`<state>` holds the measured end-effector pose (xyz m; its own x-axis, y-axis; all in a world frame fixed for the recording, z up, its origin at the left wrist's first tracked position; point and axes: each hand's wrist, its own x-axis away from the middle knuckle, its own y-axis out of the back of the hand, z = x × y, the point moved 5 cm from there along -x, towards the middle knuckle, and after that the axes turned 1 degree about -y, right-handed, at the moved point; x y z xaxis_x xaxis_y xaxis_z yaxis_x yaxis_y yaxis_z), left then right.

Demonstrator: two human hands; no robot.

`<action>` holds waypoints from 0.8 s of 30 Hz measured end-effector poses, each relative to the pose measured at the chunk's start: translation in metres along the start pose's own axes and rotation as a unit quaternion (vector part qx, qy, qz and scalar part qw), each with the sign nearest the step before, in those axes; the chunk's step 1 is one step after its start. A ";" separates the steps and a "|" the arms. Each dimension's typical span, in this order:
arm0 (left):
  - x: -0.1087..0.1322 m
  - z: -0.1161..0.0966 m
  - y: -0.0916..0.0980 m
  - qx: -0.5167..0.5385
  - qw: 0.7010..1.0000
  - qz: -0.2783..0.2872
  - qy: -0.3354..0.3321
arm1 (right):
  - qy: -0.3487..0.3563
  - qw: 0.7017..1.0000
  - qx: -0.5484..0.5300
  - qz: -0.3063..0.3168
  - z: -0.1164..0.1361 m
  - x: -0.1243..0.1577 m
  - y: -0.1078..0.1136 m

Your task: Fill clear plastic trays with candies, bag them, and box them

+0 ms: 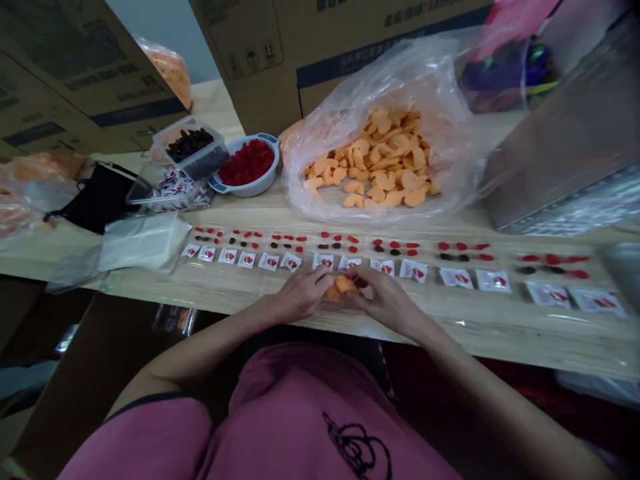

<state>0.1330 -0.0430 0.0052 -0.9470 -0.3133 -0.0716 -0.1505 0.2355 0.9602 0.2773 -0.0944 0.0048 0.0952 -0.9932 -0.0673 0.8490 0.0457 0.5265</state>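
Note:
My left hand (303,293) and my right hand (387,300) meet at the table's front edge. Between them are flat orange pieces (343,284), with the fingers of both hands closed around them; their exact kind is unclear. A row of clear plastic bags (345,243) runs along the table beyond the hands. On them lie red pieces (395,245), dark pieces (395,253) and small white sachets with red print (383,267). The pieces' lower sides are hidden by my fingers.
Behind the row, a large plastic bag (450,100) holds many orange pieces. To its left stand a bowl (274,177) of red pieces, a clear tub (213,160) of dark pieces, and a sachet container (137,193). Cardboard boxes (265,80) stand behind; a metal container (565,153) is right.

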 end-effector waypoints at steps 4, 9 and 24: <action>0.012 0.007 -0.007 -0.025 0.999 0.008 -0.023 | 0.000 0.994 0.101 -0.043 -0.001 0.004 -0.022; 0.020 0.018 -0.002 0.093 0.996 -0.010 -0.014 | 0.012 0.968 0.244 -0.051 -0.010 0.004 -0.039; -0.002 0.012 -0.012 0.051 0.994 0.077 0.056 | 0.056 0.940 0.335 -0.043 -0.003 0.005 -0.044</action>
<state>0.1333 -0.0345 -0.0097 -0.9243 -0.3655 0.1101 -0.0394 0.3785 0.9248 0.2423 -0.1010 -0.0211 0.1274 -0.9709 -0.2026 0.3427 -0.1486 0.9276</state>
